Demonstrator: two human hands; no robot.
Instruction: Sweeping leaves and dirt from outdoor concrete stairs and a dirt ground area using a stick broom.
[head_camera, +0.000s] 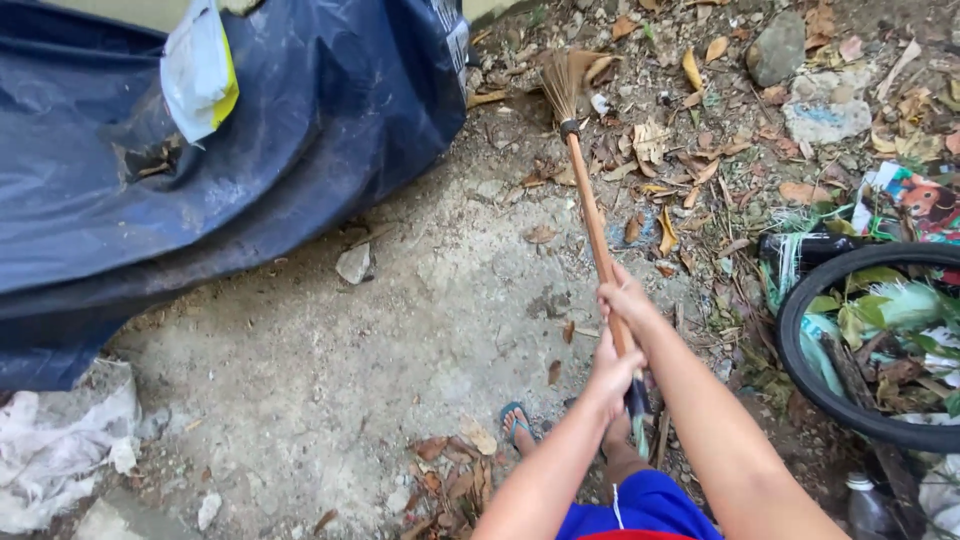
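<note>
clasping a thin wooden-handled broom (594, 215) with frayed straw head, left hand (612, 375) and right hand (626, 298) grip closed.

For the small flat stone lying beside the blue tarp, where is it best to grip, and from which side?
Pinch the flat stone by its two longer edges, coming from above on its open right side; the blue tarp crowds its left, and bare ground lies around it otherwise.

1. bare concrete ground (330, 370) lies open in the middle, left of the broom (590, 215).
2. a dark blue tarp (330, 120) closes off the upper left.
3. dry leaves (700, 150) and stones (775, 45) crowd the far edge.
4. a black tyre (800, 370) full of rubbish blocks the right.
5. crumpled white plastic (60, 450) fills the lower left.
</note>
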